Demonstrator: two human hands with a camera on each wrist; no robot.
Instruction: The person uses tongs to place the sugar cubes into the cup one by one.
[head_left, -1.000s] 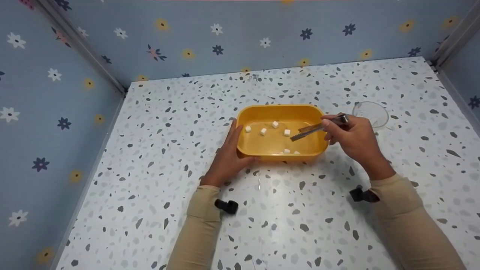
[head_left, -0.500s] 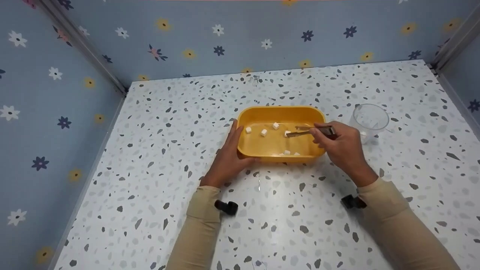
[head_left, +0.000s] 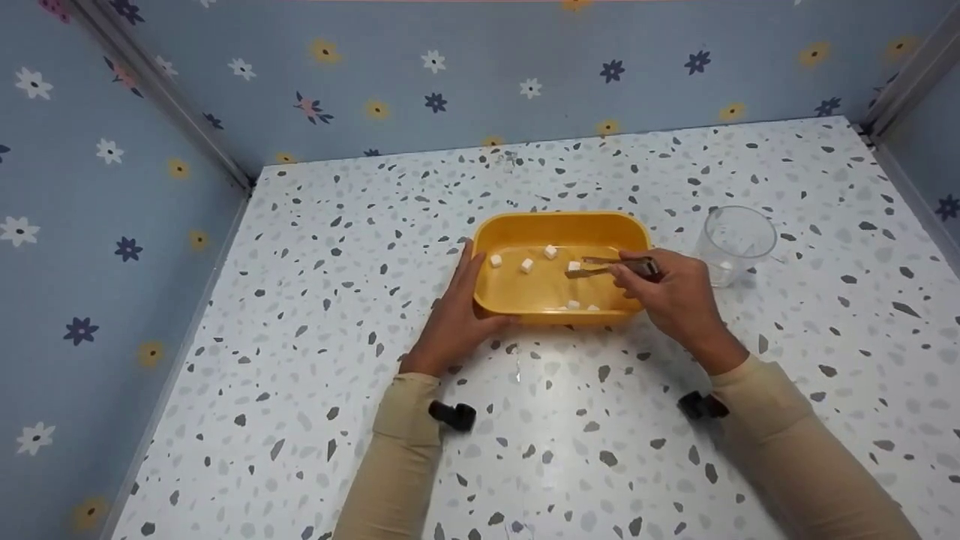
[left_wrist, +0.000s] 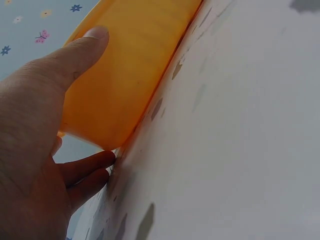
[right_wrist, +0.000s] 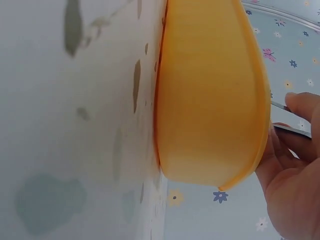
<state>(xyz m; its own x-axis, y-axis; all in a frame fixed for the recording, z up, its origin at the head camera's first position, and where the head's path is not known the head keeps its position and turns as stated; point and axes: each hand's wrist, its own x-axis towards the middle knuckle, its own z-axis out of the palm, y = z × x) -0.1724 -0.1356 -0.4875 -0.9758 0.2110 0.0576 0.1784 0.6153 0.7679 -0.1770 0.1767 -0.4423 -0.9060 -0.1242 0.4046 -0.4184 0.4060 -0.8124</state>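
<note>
A yellow plastic tub (head_left: 525, 300) stands on the speckled table. Several small white cubes (head_left: 550, 252) lie spread over its floor. My left hand (head_left: 454, 319) rests against the tub's left front corner, its straight fingers along the side and its thumb on the front wall (left_wrist: 115, 75). In my right hand (head_left: 679, 296), over the tub's right end, I hold small metal tongs (head_left: 641, 267) between thumb and fingers. The parted tong tips stand on either side of one white cube (head_left: 574, 266). In the right wrist view the tub wall (right_wrist: 210, 90) hides the tong tips.
Behind my right hand stands a clear cup (head_left: 739, 236), with something whitish low inside it. Flower-patterned blue walls (head_left: 480, 75) border the table (head_left: 360, 225) at the back and sides.
My right hand has moved left and inward with the tongs, bringing their tips to a cube. The cup now shows more fully. My left hand and the tub have stayed put.
</note>
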